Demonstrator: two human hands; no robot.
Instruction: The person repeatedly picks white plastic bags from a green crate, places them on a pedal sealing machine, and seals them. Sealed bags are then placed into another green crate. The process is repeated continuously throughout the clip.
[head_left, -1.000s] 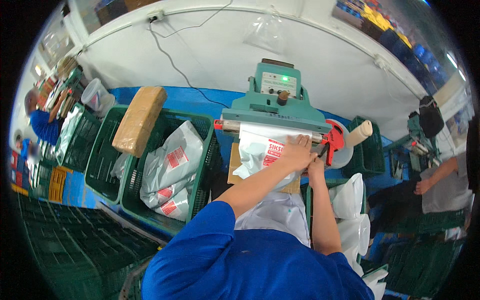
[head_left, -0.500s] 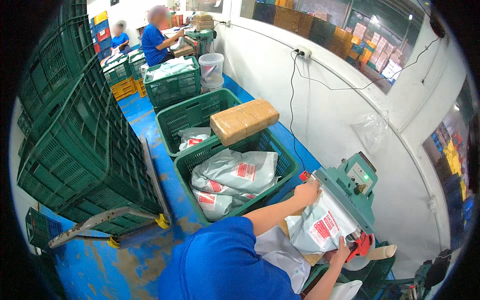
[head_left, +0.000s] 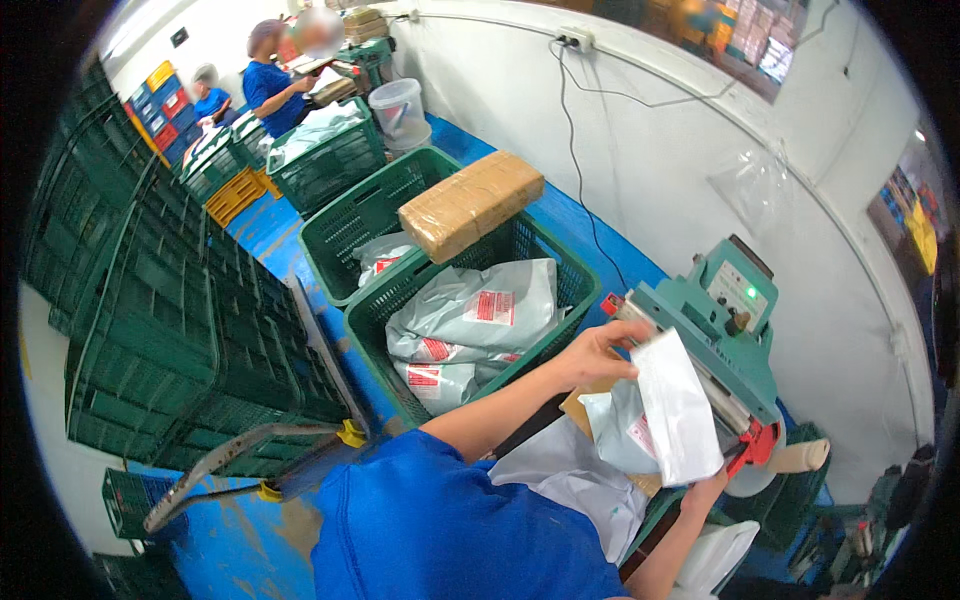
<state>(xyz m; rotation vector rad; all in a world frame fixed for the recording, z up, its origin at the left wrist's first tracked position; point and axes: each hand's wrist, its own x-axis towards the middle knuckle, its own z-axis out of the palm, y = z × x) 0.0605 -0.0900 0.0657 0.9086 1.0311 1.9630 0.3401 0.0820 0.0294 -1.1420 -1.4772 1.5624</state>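
Head view: at lower right, the left hand [head_left: 606,356] pinches the upper left edge of a creased pale bag [head_left: 682,415] showing a red-printed label; the right hand [head_left: 708,488] meets its lower corner, grip partly hidden. Just beyond slants a green sealer [head_left: 722,325]. At centre, a green crate [head_left: 566,256] holds similar bags [head_left: 435,322]. Blue floor [head_left: 225,540] separates it from stacked crates [head_left: 190,330], left.

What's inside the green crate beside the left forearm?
Grey plastic bags with red-and-white patches lie piled in the crate, a large one on top. It partly covers those below; the crate's floor and the bags' contents are hidden.
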